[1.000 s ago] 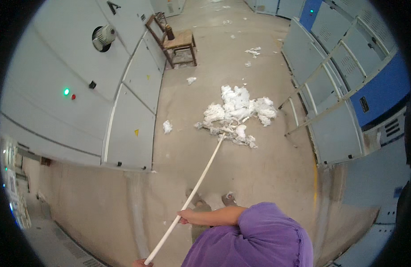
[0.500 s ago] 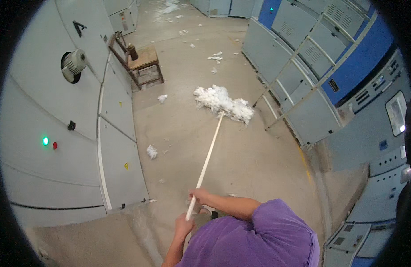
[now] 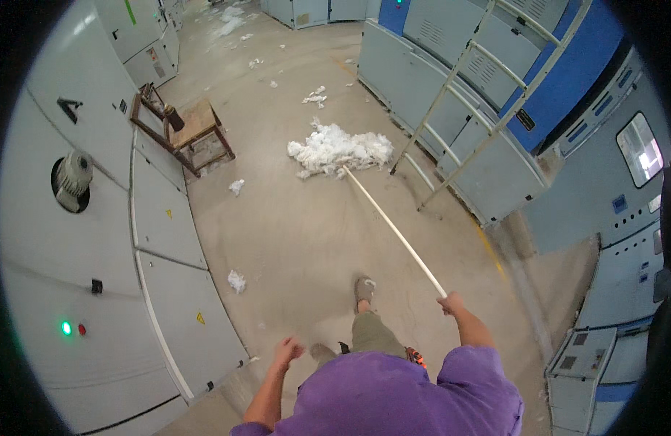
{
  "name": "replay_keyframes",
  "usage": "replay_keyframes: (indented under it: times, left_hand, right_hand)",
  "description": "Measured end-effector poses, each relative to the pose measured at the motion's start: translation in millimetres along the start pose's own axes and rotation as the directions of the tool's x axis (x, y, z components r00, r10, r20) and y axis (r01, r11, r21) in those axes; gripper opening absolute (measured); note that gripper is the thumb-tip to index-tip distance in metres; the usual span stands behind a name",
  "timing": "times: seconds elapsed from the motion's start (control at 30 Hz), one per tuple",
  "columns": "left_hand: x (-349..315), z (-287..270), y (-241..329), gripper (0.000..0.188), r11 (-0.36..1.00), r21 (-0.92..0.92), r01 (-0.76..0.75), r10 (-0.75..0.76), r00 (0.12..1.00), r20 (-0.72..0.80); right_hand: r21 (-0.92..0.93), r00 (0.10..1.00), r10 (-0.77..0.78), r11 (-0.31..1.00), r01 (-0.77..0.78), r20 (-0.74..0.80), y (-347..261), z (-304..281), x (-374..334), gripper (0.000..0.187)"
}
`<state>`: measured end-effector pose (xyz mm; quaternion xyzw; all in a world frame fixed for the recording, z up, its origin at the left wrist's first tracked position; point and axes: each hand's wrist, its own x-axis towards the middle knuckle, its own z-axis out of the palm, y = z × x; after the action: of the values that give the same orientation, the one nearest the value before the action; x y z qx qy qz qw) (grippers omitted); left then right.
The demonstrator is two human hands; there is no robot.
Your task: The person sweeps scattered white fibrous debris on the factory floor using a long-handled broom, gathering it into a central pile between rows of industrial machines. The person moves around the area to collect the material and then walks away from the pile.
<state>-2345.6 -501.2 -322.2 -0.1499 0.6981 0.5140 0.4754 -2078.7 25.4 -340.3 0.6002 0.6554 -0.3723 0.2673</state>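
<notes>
My right hand [image 3: 452, 304] grips the near end of a long whitish pole [image 3: 395, 230]. The pole slants away to the left and meets a wide heap of white fluffy fibre [image 3: 339, 150] on the floor. Whatever head the pole carries is hidden in or behind that heap. My left hand [image 3: 287, 350] is off the pole, low and left of my body, with loosely bent fingers and nothing in it.
Loose white tufts [image 3: 236, 281] lie scattered over the floor [image 3: 292, 240]. Pale machine cabinets [image 3: 177, 305] line the left, near a wooden chair [image 3: 201, 123] bearing a dark bottle. A metal ladder [image 3: 463, 109] leans by blue-grey machines on the right.
My left hand has let go of the pole. My right hand has swung it out to the right, so it slants the other way. One foot now shows in front.
</notes>
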Motion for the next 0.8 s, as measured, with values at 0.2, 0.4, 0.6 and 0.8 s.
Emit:
replay_keyframes:
  times: [0.2,0.4,0.6,0.8]
  left_hand:
    - [-53.5,-89.9,-53.5,0.033,0.998,-0.010,0.055,-0.056,0.977,-0.204]
    - [-20.2,-7.3,14.6,0.019,0.996,-0.085,0.025,-0.041,0.980,-0.194]
    - [133.6,60.7,148.9,0.016,0.916,-0.366,0.167,-0.292,0.902,-0.318]
    - [227.6,33.7,263.1,0.022,0.895,-0.429,0.121,-0.280,0.902,-0.329]
  right_hand:
    - [-0.296,0.934,-0.163,0.953,0.066,-0.317,-32.5,-51.6,35.1,0.037]
    - [-0.394,0.937,-0.206,0.915,0.084,-0.281,-134.4,-142.6,100.7,0.037]
    - [-0.472,0.910,-0.309,0.869,0.150,-0.278,-277.8,-202.1,163.1,0.037]
    - [-0.254,0.952,-0.226,0.952,0.171,-0.206,-428.9,-214.7,224.9,0.043]
